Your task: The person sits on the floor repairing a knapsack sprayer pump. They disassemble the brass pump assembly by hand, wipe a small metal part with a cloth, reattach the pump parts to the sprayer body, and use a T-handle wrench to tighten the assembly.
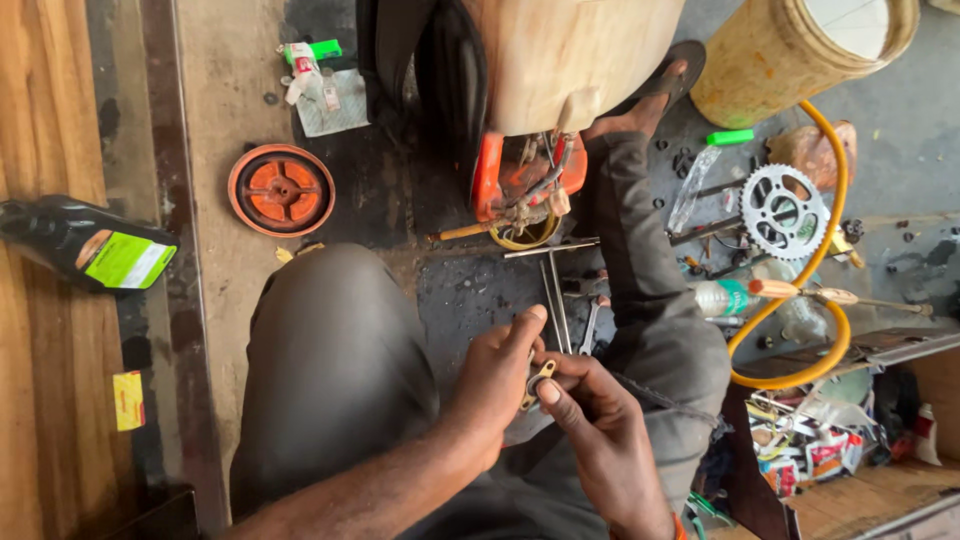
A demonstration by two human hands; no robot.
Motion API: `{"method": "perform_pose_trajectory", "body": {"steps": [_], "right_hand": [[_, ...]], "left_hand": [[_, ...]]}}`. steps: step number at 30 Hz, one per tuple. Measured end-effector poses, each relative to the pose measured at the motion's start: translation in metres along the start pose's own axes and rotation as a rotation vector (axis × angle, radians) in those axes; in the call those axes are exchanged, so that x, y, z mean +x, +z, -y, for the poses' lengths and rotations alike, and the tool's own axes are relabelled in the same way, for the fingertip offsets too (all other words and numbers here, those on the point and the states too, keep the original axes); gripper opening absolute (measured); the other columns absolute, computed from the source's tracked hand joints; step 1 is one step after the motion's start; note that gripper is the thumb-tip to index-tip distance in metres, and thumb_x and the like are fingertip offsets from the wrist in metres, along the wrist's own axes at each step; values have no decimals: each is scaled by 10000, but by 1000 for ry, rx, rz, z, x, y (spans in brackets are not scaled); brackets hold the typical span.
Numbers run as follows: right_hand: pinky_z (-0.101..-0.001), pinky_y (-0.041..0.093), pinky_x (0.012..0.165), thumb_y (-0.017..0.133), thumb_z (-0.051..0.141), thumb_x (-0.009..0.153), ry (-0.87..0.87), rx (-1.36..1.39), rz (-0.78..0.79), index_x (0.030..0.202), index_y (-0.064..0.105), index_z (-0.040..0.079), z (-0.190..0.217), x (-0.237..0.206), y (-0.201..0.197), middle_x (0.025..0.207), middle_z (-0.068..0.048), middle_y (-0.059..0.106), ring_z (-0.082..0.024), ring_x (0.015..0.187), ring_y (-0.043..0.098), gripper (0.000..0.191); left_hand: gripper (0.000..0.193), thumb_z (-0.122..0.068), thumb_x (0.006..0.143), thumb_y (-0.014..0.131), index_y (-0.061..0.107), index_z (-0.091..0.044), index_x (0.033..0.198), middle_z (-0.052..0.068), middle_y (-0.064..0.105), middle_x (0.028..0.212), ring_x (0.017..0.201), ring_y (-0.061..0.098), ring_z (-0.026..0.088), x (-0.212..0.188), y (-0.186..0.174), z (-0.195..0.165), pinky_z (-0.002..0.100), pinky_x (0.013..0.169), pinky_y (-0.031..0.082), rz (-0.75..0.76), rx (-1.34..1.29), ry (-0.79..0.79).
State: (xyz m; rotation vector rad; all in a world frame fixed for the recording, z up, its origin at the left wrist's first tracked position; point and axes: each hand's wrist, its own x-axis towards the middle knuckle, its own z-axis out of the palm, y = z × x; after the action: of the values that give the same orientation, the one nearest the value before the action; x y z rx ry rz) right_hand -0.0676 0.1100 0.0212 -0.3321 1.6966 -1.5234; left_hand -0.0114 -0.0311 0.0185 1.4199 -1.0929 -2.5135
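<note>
My left hand and my right hand meet between my knees, both pinching a small brass-coloured metal fitting. Left thumb and forefinger grip it from above, right thumb presses it from below. Just beyond the hands lie a T-handle wrench and a spanner on the dark oily floor. Further off stands an orange machine part with cables under a tan body.
An orange round cover lies at left, a dark oil bottle on the wooden boards. At right are a toothed sprocket, yellow hose, screwdriver, plastic bottle, a yellow drum and a cluttered box.
</note>
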Motion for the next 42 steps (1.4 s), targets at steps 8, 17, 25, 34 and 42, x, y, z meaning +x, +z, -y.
{"method": "perform_pose_trajectory", "body": {"steps": [8, 17, 25, 34, 42], "right_hand": [[-204, 354, 588, 562, 240, 1050, 116, 328, 11, 1277, 667, -17, -2, 14, -23, 831, 4, 578, -57, 668, 436, 359], [-218, 434, 672, 721, 189, 921, -132, -280, -257, 1325, 616, 26, 6, 1, 4, 973, 2, 604, -87, 791, 515, 448], [-450, 524, 821, 823, 265, 758, -376, -923, -402, 1408, 532, 30, 20, 3, 10, 1169, -186, 622, -372, 1045, 632, 749], [-441, 515, 902, 829, 234, 722, -393, -993, -490, 1351, 542, 27, 12, 7, -5, 1167, -156, 638, -347, 1085, 627, 722], [-463, 481, 913, 804, 238, 704, -500, -1131, -449, 1389, 503, -16, 4, 8, -8, 1199, -200, 626, -373, 1089, 598, 790]], "left_hand": [[474, -552, 945, 607, 559, -118, 760, -17, 509, 589, 444, 431, 78, 9, 3, 1, 256, 380, 267, 94, -85, -147], [592, -705, 914, 449, 621, -138, 919, -46, 547, 756, 669, 528, 74, 16, 12, 7, 267, 565, 421, -53, 31, 27], [871, -836, 852, 260, 679, -138, 1160, 44, 675, 967, 829, 609, 144, 14, 21, 15, 319, 800, 495, 126, -8, -99], [966, -847, 851, 276, 568, -122, 1417, 3, 615, 1225, 1046, 549, 137, 12, 29, 22, 313, 964, 458, 315, 225, 40], [977, -848, 796, 238, 448, -227, 1520, -52, 603, 1281, 1030, 568, 121, 14, 31, 20, 364, 991, 426, 209, 303, -129]]}}
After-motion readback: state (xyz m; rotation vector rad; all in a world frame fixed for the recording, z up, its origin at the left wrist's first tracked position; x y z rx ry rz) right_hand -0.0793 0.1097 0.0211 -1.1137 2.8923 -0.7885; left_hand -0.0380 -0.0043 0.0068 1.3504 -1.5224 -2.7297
